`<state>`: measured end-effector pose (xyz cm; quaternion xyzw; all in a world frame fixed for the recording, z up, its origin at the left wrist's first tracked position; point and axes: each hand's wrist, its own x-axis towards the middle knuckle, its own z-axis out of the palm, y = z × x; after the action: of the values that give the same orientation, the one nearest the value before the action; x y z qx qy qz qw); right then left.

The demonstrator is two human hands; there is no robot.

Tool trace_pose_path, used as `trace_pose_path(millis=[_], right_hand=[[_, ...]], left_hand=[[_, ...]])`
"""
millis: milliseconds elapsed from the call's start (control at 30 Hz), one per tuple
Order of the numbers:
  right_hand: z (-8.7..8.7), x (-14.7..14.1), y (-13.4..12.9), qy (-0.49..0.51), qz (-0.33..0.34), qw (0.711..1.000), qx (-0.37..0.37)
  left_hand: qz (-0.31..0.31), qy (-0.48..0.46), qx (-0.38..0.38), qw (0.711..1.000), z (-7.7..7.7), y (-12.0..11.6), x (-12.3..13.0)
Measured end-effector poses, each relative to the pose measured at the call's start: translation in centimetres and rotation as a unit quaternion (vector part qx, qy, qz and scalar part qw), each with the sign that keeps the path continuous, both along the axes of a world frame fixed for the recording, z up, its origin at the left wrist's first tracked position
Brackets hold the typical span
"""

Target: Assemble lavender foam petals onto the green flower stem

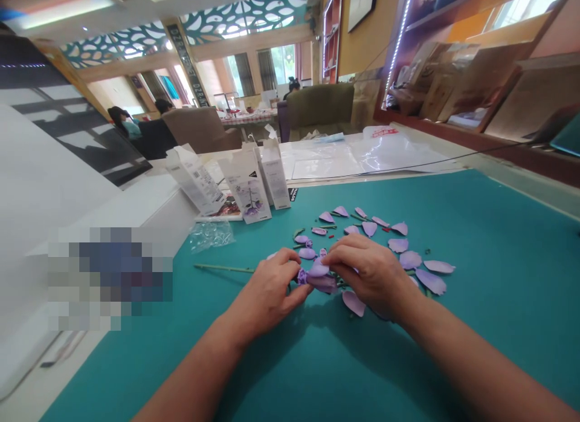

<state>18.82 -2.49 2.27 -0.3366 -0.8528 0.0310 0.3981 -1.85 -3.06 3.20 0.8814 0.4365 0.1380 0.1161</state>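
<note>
Bare forearms [194,373] reach across the teal mat [471,337], left hand [272,283] closing its grip around one end of a purple flower [324,283]! Right hand [369,268], grip narrow, pinches a lilac petal [318,268] against it, loose petals [410,260] scattered around; white boxes [247,195] stand behind, left of centre.

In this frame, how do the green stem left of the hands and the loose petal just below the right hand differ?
Colour: the stem is green, the petal pale purple.
Shape: the stem is long and thin; the petal is broad and rounded.
Place: the stem disappears behind the left hand; the petal lies close to the right hand.
Both show against the green mat.
</note>
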Motion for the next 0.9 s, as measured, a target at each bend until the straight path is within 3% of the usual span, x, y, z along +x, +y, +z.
trace_pose_path(millis=[433,700,900], right_hand=[[0.4,-0.2,-0.1,-0.024,-0.011,0.999,0.019],[-0.7,0.3,0.3,-0.052,-0.002,0.997,0.061],[-1.1,0.4,0.7,-0.009,-0.012,0.997,0.073]], left_hand=[[-0.015,-0.017,0.012,1.0,-0.2,0.1,-0.2],[-0.043,0.003,0.035,0.998,-0.2,-0.1,-0.3],[-0.01,0.025,0.046,0.999,-0.7,0.0,-0.1]])
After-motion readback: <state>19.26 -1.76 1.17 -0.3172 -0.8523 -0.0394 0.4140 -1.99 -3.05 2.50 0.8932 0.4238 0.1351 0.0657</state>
